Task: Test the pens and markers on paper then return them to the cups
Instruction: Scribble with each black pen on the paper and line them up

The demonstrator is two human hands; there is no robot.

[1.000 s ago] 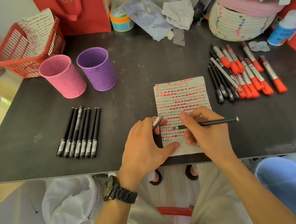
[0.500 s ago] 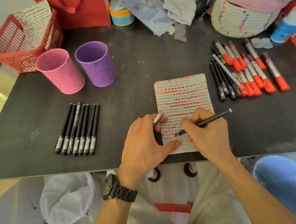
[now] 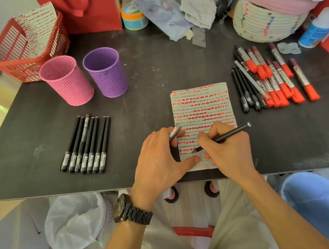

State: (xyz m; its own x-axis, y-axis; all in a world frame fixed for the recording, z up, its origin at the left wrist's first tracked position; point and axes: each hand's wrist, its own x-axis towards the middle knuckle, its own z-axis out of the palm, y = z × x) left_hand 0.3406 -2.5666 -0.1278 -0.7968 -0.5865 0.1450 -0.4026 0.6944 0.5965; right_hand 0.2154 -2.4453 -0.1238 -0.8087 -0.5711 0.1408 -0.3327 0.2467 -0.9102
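Note:
A sheet of paper (image 3: pixel 202 104) covered in red and black test marks lies near the table's front edge. My right hand (image 3: pixel 229 150) grips a black pen (image 3: pixel 229 134), its tip touching the lower part of the paper. My left hand (image 3: pixel 159 161) pinches the pen's cap (image 3: pixel 175 131) between its fingers while its thumb presses on the paper's bottom edge. A pink cup (image 3: pixel 66 81) and a purple cup (image 3: pixel 105 72) stand upright at the left. Several black pens (image 3: pixel 86 146) lie in a row at the left; more black pens (image 3: pixel 247 87) and orange-capped markers (image 3: pixel 276 80) lie at the right.
A red basket (image 3: pixel 20 52) holding a marked sheet stands at the back left beside a red bag (image 3: pixel 90 8). A woven basket (image 3: pixel 266 20), a blue-white bottle (image 3: pixel 318 29), a jar (image 3: pixel 133 17) and cloths crowd the back. A bin with a white liner (image 3: pixel 76 220) sits below the table.
My right hand has tilted the pen from level to tip-down and brought the tip onto the paper's lower part. My left hand has stayed on the paper with the cap.

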